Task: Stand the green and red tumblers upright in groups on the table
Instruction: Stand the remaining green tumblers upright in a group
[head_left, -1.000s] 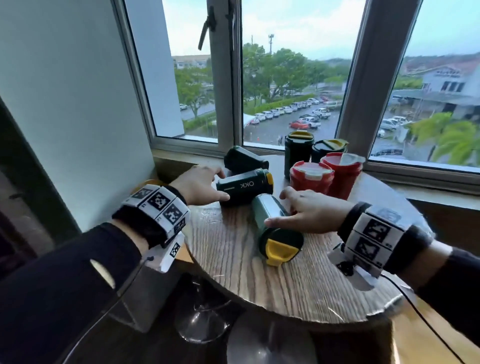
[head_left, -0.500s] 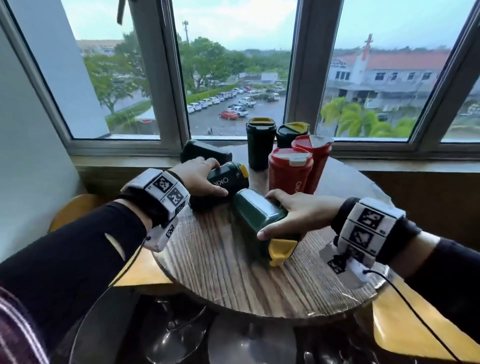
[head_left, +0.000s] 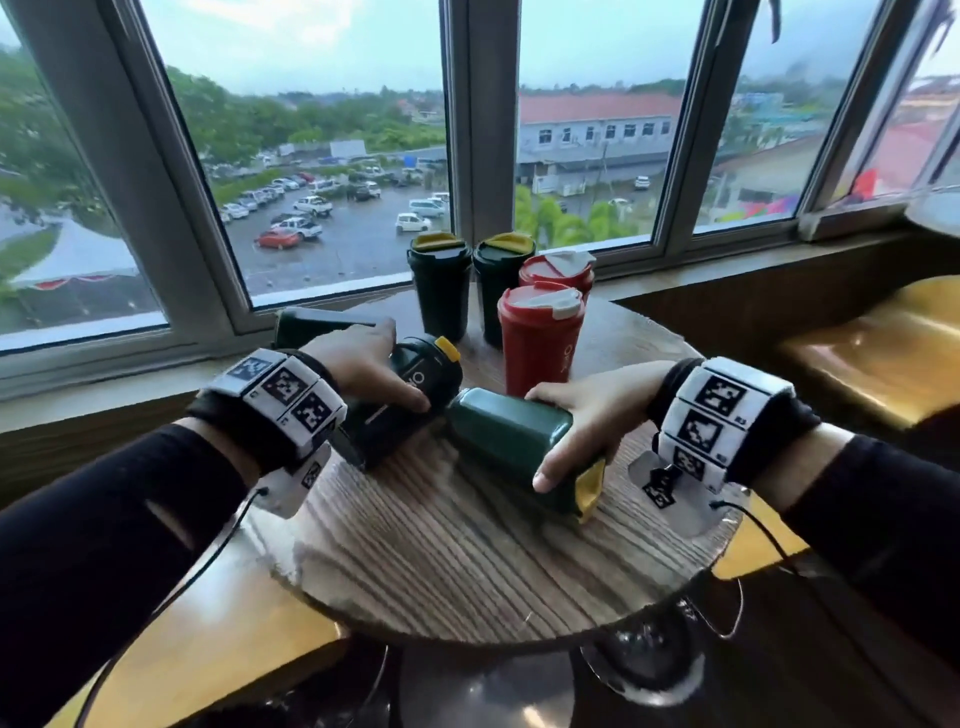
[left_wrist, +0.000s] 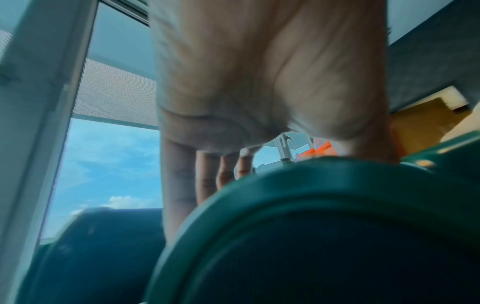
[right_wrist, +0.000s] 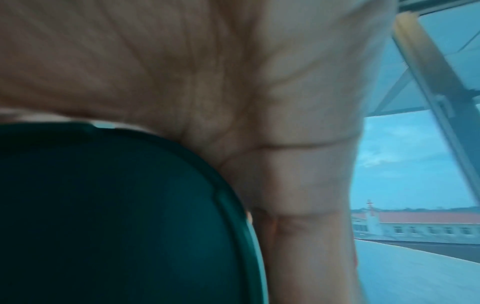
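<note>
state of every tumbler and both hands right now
left hand: grips a lying green tumbler
right hand: grips another lying green tumbler
third lying green tumbler: untouched by the window
two green tumblers: upright
two red tumblers: upright

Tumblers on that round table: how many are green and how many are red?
Green tumblers: 5, two upright, three lying down
Red tumblers: 2, both upright
Total: 7
</note>
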